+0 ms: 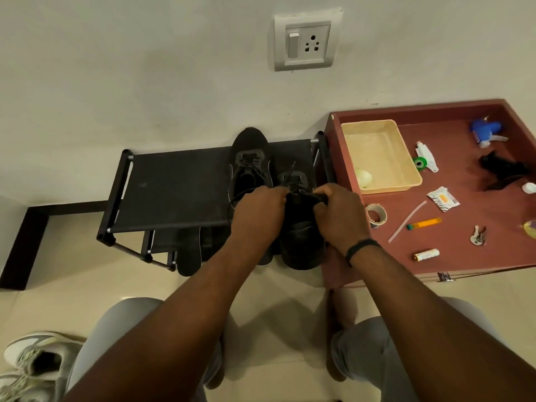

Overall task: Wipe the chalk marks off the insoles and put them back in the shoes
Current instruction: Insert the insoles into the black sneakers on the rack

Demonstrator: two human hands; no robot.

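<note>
Two black shoes stand on top of a black shoe rack (174, 187): the left shoe (249, 161) and the right shoe (293, 172). My left hand (258, 211) and my right hand (340, 214) both grip the top end of a black insole (301, 242) at the heel opening of the right shoe. The insole hangs down in front of the rack, its rounded end near the floor. A second black insole (188, 256) leans at the rack's lower level. No chalk marks are discernible on either insole.
A maroon table (464, 250) at the right carries a cream basket (380, 155), tape roll (376, 215), battery (426, 254), keys (478, 235), blue spray bottle (485, 132) and black cloth (503, 169). Grey-white sneakers (37, 364) lie on the floor at bottom left.
</note>
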